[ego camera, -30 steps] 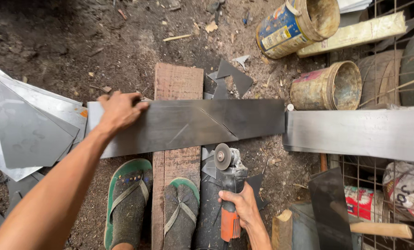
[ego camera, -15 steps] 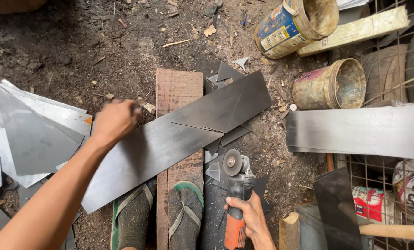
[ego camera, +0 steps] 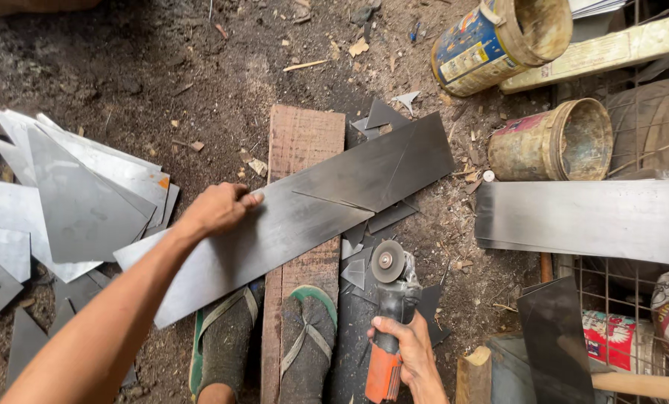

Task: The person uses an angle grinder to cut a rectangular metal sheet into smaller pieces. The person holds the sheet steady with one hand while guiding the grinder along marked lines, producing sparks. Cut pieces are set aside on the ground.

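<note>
Strip (ego camera: 297, 217) of smooth steel (long, slanted)

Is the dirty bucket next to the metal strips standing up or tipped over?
Tipped over. The dirty bucket lies on its side on the dirt, its open mouth facing right; nothing shows inside.

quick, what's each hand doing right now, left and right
Left hand: closed on the upper edge of the long metal strip.
Right hand: closed around the angle grinder.
</note>
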